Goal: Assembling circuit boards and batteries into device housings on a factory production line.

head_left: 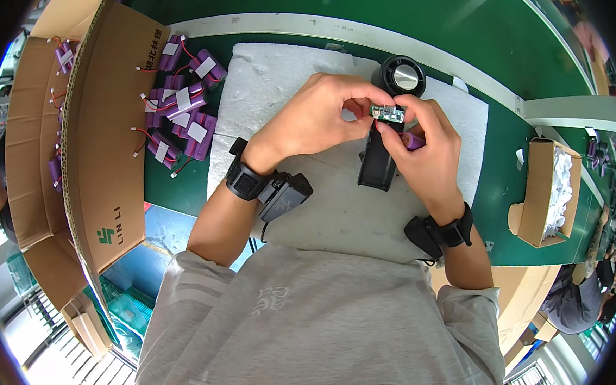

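Between the fingertips of both hands is a small green circuit board [387, 113] with tiny components on its face. My left hand [330, 113] pinches its left end, thumb and fingers closed. My right hand [430, 136] grips the right end and also has a purple battery pack [413, 141] against its palm, partly hidden by the fingers. Just below the board lies a black device with a long handle [377, 167] and a round head [405, 76] with a silver centre. It rests on a white foam pad [258, 83], and my hands cover its middle.
Several purple battery packs [197, 131] with red leads and white connectors lie left of the pad, beside a tall cardboard box [111, 131]. A small carton [533, 196] of white pieces stands at the right. A pale ledge [276, 25] crosses the green bench behind.
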`<state>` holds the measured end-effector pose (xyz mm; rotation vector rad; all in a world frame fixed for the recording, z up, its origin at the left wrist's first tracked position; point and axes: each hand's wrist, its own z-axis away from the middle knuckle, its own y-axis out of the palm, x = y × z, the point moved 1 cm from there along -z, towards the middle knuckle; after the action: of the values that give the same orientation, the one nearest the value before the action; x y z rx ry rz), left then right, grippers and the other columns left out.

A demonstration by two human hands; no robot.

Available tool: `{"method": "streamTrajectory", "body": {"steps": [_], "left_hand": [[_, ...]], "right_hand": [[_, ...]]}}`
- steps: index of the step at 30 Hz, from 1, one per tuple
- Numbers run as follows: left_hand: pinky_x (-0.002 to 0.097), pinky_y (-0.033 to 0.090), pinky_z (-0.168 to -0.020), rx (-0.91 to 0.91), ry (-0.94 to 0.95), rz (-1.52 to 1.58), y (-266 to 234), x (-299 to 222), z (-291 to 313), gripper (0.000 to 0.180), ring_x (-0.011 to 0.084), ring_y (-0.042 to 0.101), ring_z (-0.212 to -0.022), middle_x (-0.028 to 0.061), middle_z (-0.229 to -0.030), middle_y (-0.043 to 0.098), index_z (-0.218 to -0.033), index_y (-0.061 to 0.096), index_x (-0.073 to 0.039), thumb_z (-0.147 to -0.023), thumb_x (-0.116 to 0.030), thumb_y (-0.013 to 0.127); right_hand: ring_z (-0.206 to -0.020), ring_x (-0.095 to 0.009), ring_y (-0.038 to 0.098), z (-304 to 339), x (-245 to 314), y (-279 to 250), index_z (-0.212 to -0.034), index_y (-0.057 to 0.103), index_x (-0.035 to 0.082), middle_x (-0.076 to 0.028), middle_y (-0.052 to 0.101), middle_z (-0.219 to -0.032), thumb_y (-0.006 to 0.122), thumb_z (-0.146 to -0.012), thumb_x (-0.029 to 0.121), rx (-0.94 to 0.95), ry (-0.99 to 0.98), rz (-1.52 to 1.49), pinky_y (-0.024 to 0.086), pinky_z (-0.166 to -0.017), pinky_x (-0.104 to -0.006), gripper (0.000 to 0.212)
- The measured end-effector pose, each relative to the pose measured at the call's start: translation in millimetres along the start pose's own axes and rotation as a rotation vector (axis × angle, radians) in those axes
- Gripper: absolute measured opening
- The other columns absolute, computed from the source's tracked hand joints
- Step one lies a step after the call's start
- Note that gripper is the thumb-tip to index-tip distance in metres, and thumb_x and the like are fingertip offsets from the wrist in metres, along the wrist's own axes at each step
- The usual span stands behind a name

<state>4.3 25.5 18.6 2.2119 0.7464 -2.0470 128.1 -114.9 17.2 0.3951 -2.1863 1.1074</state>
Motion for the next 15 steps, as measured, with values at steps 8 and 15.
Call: {"method": "streamTrajectory", "body": {"steps": [8,15], "left_hand": [[0.0291,0.057,-0.075,-0.073,-0.05,0.077,-1,9,-2,0.029,0.0176,0.07,-0.078,0.0132,-0.088,0.072,-0.104,0.07,-0.002,-0.075,0.001,0.071],[0.0282,0.057,-0.074,-0.067,-0.023,0.059,0,10,-2,0.028,0.0168,0.07,-0.076,0.0129,-0.086,0.072,-0.103,0.071,-0.002,-0.075,0.0,0.072]], "right_hand": [[-0.053,-0.004,0.047,1,-9,2,-0.097,0.065,0.005,0.0,0.059,-0.079,0.082,-0.071,0.006,-0.032,0.013,-0.007,0.039,-0.047,-0.0192,0.03],[-0.054,-0.002,0.046,0,-6,2,-0.098,0.067,0.006,0.001,0.061,-0.078,0.081,-0.071,0.005,-0.044,0.038,-0.042,0.037,-0.047,-0.018,0.031]]}}
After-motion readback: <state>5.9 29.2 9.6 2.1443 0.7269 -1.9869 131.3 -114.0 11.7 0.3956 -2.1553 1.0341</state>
